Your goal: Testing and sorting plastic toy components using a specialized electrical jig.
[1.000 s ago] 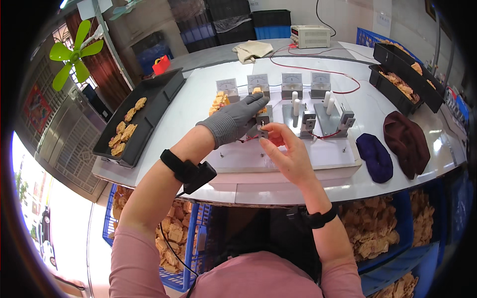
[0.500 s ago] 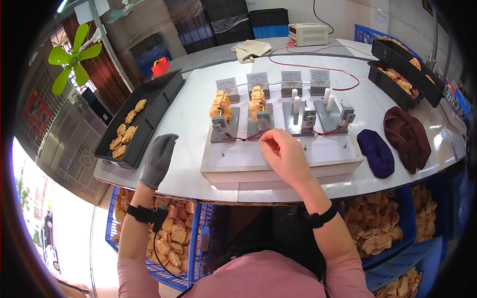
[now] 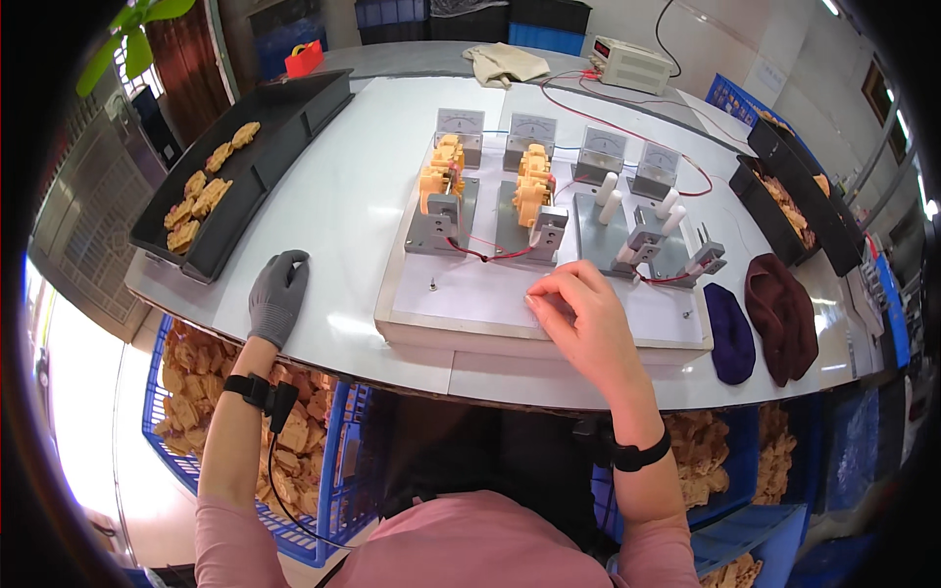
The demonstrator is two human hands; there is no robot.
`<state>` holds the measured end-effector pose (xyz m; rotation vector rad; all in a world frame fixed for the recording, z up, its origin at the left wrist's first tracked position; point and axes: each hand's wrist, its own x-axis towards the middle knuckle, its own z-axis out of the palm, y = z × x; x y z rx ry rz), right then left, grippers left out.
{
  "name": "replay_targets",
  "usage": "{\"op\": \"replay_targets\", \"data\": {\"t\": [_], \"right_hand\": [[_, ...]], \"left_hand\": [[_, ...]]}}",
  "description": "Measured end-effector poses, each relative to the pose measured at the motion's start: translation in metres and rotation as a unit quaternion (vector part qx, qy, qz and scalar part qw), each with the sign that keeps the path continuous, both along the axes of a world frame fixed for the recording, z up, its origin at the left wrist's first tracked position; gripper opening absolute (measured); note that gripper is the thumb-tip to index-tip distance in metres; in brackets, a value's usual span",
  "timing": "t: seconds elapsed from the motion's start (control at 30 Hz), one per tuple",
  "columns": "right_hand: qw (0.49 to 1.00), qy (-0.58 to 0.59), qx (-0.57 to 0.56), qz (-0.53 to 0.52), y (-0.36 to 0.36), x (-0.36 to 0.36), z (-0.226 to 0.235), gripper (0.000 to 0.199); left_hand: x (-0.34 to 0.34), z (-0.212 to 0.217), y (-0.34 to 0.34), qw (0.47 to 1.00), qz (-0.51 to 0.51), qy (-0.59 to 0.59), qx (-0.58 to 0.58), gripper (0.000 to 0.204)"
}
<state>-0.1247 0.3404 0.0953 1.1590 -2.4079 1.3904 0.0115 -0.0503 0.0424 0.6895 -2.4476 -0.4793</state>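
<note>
My left hand [image 3: 279,299], in a grey knitted glove, rests on the white table with its fingers loosely extended and nothing seen in it. Thumb and forefinger of my bare right hand [image 3: 586,318] are pinched together over the front of a white board [image 3: 470,304]; whatever lies between them is too small to make out. Beyond that hand, yellow plastic parts sit on the left fixture [image 3: 443,218] and the second fixture [image 3: 541,223]. Two more fixtures to the right bear white posts [image 3: 610,208]. Behind them stand needle meters [image 3: 530,127]. A small metal stud [image 3: 432,285] sticks up from the board.
A black tray [image 3: 265,171] with several yellow parts lies left. Black bins [image 3: 774,211] stand far right, near a purple cloth [image 3: 730,333] and a maroon cloth [image 3: 781,318]. A power supply [image 3: 632,65] with red wires is at the back. Blue crates [image 3: 338,461] sit below the table.
My left hand has come lower and back, nearer the table's front edge. My right hand has drawn back from the second fixture, still pinched. The whole view has shifted and tilted.
</note>
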Motion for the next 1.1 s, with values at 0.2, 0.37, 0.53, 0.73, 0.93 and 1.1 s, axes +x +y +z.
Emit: {"op": "replay_targets", "data": {"t": [0.2,0.37,0.53,0.73,0.93,1.1], "right_hand": [[0.999,0.033,0.014,-0.016,-0.003,0.002,0.001,0.008],[0.999,0.045,0.013,-0.017,-0.003,0.001,-0.002,0.008],[0.998,0.055,0.009,-0.007,-0.004,0.0,0.001,0.008],[0.998,0.04,0.057,-0.01,-0.004,0.005,0.005,0.008],[0.995,0.052,0.074,-0.029,-0.005,0.005,0.0,0.008],[0.993,0.073,0.093,-0.026,-0.005,0.001,-0.002,0.009]], "left_hand": [[0.001,-0.001,0.0,1.0,0.003,-0.008,-0.001,0.019],[0.0,0.004,0.005,1.0,0.007,-0.011,-0.002,0.019],[0.004,0.002,0.001,1.0,-0.018,0.005,0.01,0.021],[0.062,-0.011,0.013,0.977,-0.087,0.098,0.169,0.023],[0.196,-0.089,0.013,0.943,0.117,0.093,0.299,0.028],[0.269,-0.152,-0.015,0.946,0.229,-0.183,0.142,0.037]]}}
